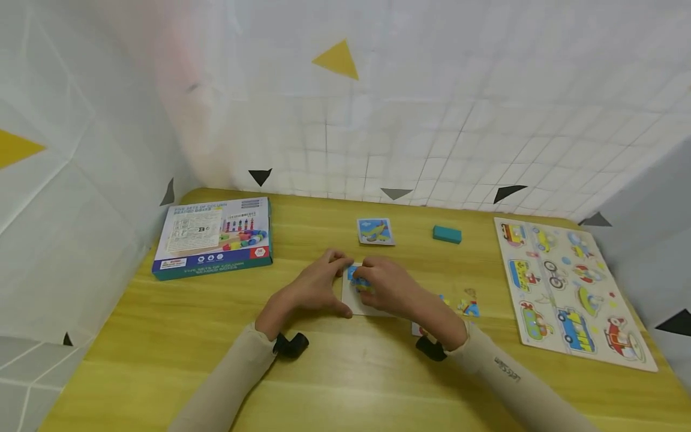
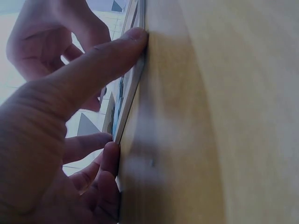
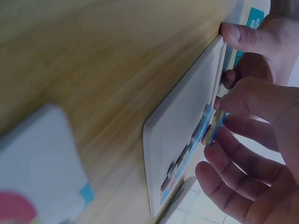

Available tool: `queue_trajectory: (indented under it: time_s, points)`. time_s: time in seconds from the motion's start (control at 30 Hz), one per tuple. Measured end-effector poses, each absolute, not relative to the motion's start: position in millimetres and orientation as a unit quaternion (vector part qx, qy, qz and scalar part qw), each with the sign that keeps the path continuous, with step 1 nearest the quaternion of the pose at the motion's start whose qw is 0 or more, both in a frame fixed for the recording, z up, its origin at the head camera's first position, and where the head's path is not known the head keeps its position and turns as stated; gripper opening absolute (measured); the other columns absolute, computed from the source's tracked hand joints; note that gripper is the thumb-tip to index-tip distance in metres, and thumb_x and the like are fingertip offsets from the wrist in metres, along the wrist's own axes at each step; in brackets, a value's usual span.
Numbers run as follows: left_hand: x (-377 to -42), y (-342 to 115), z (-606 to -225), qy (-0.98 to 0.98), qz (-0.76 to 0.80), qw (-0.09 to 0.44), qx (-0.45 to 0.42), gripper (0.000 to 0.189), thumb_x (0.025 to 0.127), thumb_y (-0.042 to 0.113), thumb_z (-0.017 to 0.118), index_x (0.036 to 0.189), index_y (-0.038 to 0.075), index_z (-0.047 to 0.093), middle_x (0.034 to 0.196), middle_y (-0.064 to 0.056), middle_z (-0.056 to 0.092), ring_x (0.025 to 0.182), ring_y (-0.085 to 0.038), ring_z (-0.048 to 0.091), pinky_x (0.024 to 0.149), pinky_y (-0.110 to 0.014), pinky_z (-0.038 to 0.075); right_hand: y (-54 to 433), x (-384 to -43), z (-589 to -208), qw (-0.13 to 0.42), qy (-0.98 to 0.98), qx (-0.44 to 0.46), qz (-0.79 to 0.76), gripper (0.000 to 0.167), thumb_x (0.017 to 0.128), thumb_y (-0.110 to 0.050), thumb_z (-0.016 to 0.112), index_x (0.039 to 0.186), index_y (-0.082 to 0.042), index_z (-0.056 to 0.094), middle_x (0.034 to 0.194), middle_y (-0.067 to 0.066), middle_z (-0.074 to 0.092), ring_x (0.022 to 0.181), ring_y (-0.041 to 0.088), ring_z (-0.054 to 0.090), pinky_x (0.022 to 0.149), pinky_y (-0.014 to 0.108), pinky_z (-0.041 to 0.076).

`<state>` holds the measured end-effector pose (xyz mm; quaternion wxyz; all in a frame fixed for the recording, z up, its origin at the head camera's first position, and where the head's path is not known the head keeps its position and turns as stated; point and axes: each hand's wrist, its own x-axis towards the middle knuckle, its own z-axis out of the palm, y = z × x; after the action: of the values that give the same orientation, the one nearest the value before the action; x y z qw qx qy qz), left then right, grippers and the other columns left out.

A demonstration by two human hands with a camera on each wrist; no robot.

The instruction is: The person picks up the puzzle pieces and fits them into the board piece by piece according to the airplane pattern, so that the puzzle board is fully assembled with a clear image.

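Wood-look table (image 1: 345, 378), pale sheeting (image 1: 259, 78) behind. R hand (image 1: 390, 287) pinches one puzzle pc (image 3: 216, 123), narrow grip; pc sits betw. thumb & fingertips, right by the tray (image 3: 175, 123), contact unclear. L hand (image 1: 317, 285) holds tray's left side. Pc looks thin, light, stiff; prob. best held by edges. Loose pcs (image 1: 471, 307) right of tray, pic card (image 1: 376, 231) beyond it, vehicle board (image 1: 565, 298) far right.
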<state>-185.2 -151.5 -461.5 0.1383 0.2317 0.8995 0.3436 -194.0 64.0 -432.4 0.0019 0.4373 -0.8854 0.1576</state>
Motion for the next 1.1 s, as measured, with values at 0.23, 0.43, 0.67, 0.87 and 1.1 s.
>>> queue_trajectory:
  time_s: [0.23,0.43,0.67,0.87,1.1]
  points:
    - [-185.2,-151.9,-463.9,0.9,0.338,0.127,0.243,0.105,0.066,0.045,0.093,0.152,0.013,0.043,0.144,-0.002,0.036,0.115,-0.015,0.05,0.097,-0.035,0.045,56.1,-195.2,-439.0,-0.004,-0.882,0.446,0.151,0.026,0.081,-0.016,0.083,0.104,-0.008,0.074,0.092,0.002,0.061,0.08,0.015,0.052,0.068,0.03,0.047]
    - [-185.1,-152.3,-463.5,0.901,0.333,0.125,0.247,0.105,0.066,0.046,0.093,0.152,0.013,0.042,0.145,-0.002,0.036,0.117,-0.016,0.051,0.098,-0.036,0.045,51.5,-194.7,-440.3,-0.011,-0.88,0.45,0.152,0.025,0.083,-0.017,0.082,0.104,-0.008,0.073,0.097,0.004,0.062,0.088,0.02,0.058,0.073,0.035,0.051]
    - [-185.8,-152.7,-464.8,0.901,0.335,0.126,0.246,0.101,0.067,0.045,0.093,0.151,0.015,0.045,0.145,-0.001,0.036,0.115,-0.015,0.051,0.097,-0.034,0.045,48.3,-194.5,-440.4,-0.009,-0.879,0.453,0.15,0.024,0.084,-0.017,0.081,0.105,-0.008,0.073,0.102,0.006,0.065,0.098,0.025,0.061,0.08,0.039,0.052]
    - [-186.0,-152.8,-465.5,0.901,0.335,0.125,0.246,0.1,0.067,0.045,0.093,0.15,0.016,0.045,0.144,-0.001,0.036,0.112,-0.014,0.051,0.095,-0.034,0.045,46.6,-194.9,-441.5,-0.013,-0.882,0.448,0.144,0.023,0.086,-0.017,0.08,0.106,-0.009,0.074,0.106,0.006,0.065,0.1,0.025,0.061,0.081,0.04,0.052]
    - [-186.2,-153.2,-465.9,0.901,0.335,0.125,0.248,0.102,0.066,0.046,0.093,0.151,0.016,0.044,0.144,-0.001,0.036,0.112,-0.014,0.051,0.094,-0.034,0.046,48.7,-190.8,-441.3,0.0,-0.885,0.442,0.143,0.022,0.085,-0.019,0.081,0.104,-0.009,0.074,0.099,0.005,0.063,0.091,0.022,0.058,0.073,0.035,0.05]
